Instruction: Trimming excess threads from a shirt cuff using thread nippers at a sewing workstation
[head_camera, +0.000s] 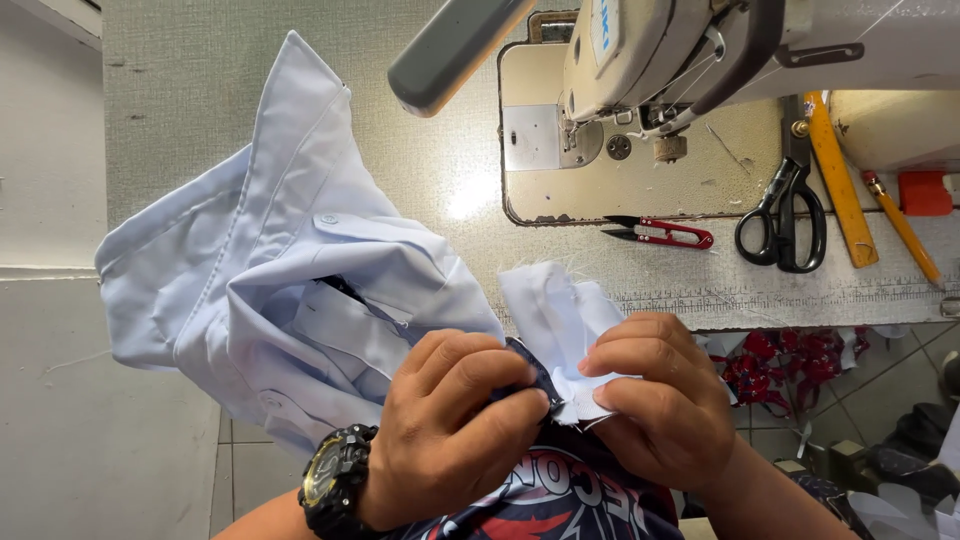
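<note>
Only 1 view here, the head camera looking straight down at both hands, so here's what I can see standing next to it.

The left hand (450, 425), with a chunky black wristwatch (335, 480) on that wrist, has its fingers curled shut and pinching a small frayed piece of white cloth (555, 320) along with a dark bit of fabric under it. The right hand (655, 400) is pinched shut on the same white piece from the other side, thumb and fingertips nearly touching the left hand's. So the cloth sits right between the 2 hands, its loose top edge sticking up just above the knuckles.

Off to the left of the left hand, and partly touching it, there's a crumpled pale blue button-up shirt (260, 270) spread over the grey table (180, 90).

Up beyond the right hand sits a cream industrial sewing machine (680, 50). Near it, further out from the right hand: small red-handled thread snips (660, 234), black-handled scissors (782, 222), a yellow wooden ruler (840, 180) and a yellow pencil (900, 225).

Below both hands is a dark shirt with red and white print (550, 500), worn by the person.
</note>
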